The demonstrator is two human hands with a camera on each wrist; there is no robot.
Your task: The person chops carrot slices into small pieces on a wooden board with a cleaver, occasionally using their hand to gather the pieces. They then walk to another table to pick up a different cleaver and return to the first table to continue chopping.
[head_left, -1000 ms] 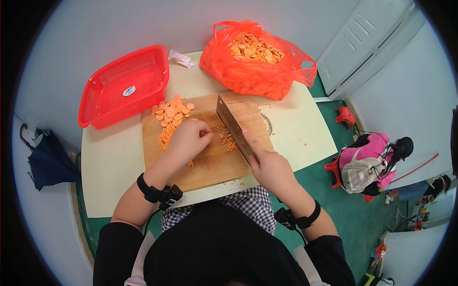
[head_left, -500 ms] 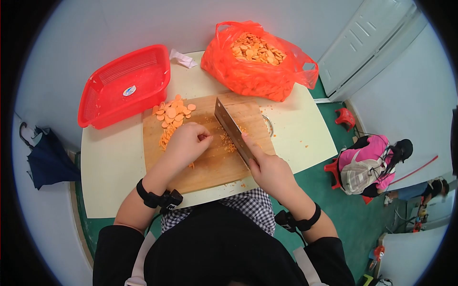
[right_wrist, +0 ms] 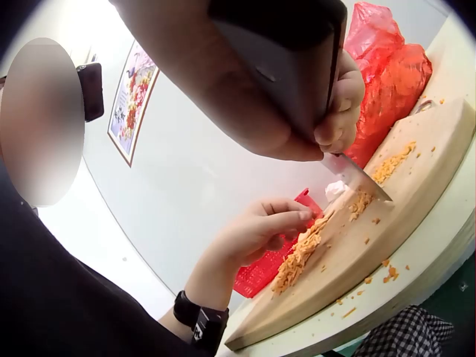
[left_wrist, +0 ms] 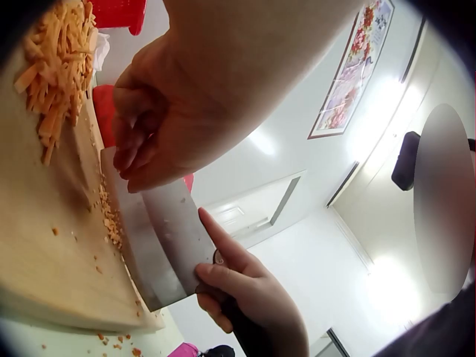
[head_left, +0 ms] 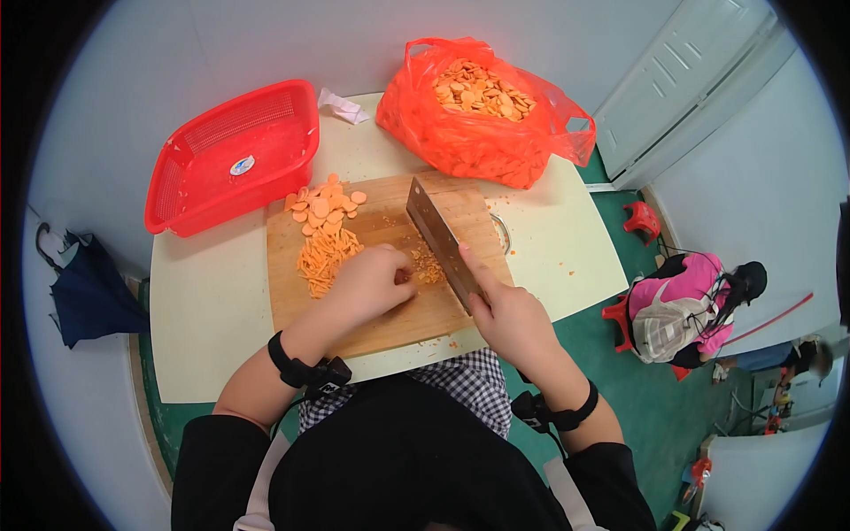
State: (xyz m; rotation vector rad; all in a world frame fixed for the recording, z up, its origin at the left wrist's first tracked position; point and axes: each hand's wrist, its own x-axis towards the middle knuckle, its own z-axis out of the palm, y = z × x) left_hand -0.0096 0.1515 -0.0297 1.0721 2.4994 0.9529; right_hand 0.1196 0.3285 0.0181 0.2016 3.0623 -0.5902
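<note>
A wooden cutting board [head_left: 381,314] lies on the cream table [head_left: 204,301]. My right hand [head_left: 506,317] grips the handle of a cleaver [head_left: 436,232], index finger laid along the blade, whose edge stands on the board. My left hand [head_left: 379,281] is curled just left of the blade, its fingertips pinching a small carrot piece [head_left: 404,276]. Carrot shreds [head_left: 324,257] and round carrot slices [head_left: 322,203] lie at the board's far left. In the left wrist view, the curled fingers [left_wrist: 137,152] touch the cleaver [left_wrist: 160,238]. The right wrist view shows the cleaver tip [right_wrist: 358,180] among chopped bits.
A red plastic basket [head_left: 232,159] sits at the far left of the table. An orange bag [head_left: 482,115] full of carrot slices stands behind the board, beside crumpled white paper [head_left: 341,106]. A seated person [head_left: 695,305] and a red stool [head_left: 642,217] are on the right floor.
My left hand has slid nearer and to the right along the board, uncovering the carrot shreds. The cleaver has shifted slightly right with it.
</note>
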